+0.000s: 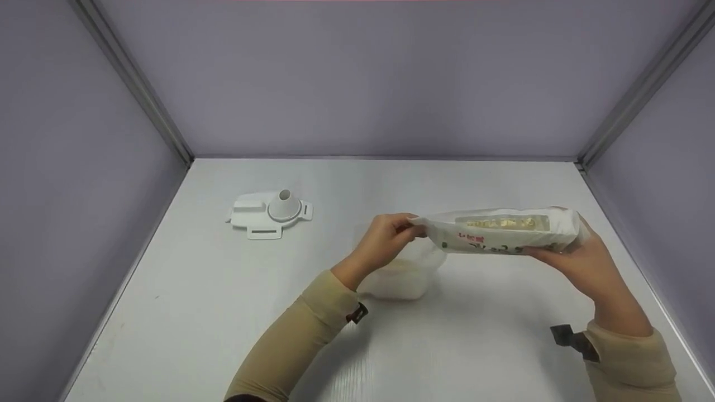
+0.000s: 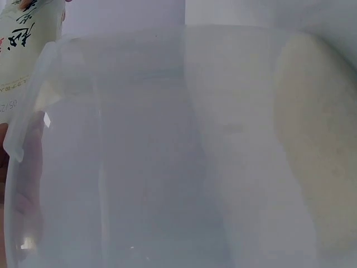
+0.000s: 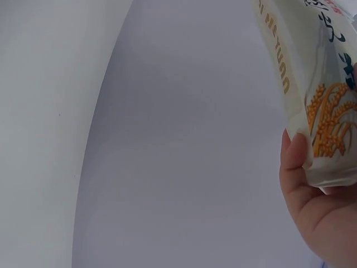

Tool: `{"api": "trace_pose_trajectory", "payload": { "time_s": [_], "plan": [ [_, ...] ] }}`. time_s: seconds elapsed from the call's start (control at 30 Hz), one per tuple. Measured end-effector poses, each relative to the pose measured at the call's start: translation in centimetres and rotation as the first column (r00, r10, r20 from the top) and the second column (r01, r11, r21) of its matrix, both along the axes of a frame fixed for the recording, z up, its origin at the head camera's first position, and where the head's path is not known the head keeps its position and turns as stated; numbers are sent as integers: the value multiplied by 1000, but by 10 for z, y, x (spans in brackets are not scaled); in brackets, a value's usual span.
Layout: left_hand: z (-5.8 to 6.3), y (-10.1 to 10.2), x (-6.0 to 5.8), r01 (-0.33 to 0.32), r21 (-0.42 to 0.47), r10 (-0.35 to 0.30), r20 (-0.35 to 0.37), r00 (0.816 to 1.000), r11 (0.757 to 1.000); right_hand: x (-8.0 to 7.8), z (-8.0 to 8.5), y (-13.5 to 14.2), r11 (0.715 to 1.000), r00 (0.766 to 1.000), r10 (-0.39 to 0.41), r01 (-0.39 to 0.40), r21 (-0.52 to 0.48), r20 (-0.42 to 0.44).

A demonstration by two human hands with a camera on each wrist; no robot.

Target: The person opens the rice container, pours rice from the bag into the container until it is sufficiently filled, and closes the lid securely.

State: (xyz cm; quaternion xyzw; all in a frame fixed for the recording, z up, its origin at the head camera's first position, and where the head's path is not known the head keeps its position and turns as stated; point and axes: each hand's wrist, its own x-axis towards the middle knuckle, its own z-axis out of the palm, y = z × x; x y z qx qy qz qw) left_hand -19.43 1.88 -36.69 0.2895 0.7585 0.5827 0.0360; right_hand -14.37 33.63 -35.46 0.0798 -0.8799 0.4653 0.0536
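The bag (image 1: 503,241) stretches from the left hand (image 1: 385,240) across to the right hand (image 1: 589,265). Below the left hand, a container (image 1: 403,287) stands on the counter (image 1: 179,312); a spouted piece (image 1: 254,216) lies to that hand's left.

"HE YUAN" (image 3: 278,54) on the bag (image 3: 317,92)

Your bag (image 1: 503,229) is white and cream, printed with orange grain ears, dark characters and smaller red and gold lettering. Your sleeves (image 1: 301,335) are tan, the box (image 1: 396,285) is translucent whitish, and the surface (image 1: 195,307) is white against greyish-lavender walls (image 1: 363,78).
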Motion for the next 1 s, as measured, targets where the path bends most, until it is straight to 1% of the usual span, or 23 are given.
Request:
{"api": "trace_pose_trajectory", "payload": {
  "time_s": [0.4, 0.67, 0.8, 0.97, 1.0],
  "plan": [
    [-1, 0, 0, 4, -2, -4, 2, 1000, 1000, 1, 2, -2, 1000, 999, 11, -11, 0, -34],
    [0, -1, 2, 7, 4, -7, 1, 1000, 1000, 1, 5, -4, 1000, 998, 24, -23, 7, -62],
    [-2, 0, 1, 6, 5, -6, -7, 1000, 1000, 0, 6, -4, 1000, 997, 29, -28, 12, -69],
    [-22, 3, -10, -1, 9, 1, -9, 1000, 1000, 0, 7, -4, 999, 996, 33, -31, 24, -83],
    [-26, 3, -12, -2, 11, 3, -9, 1000, 1000, -1, 7, -4, 999, 996, 36, -35, 13, -84]
  ]
}}
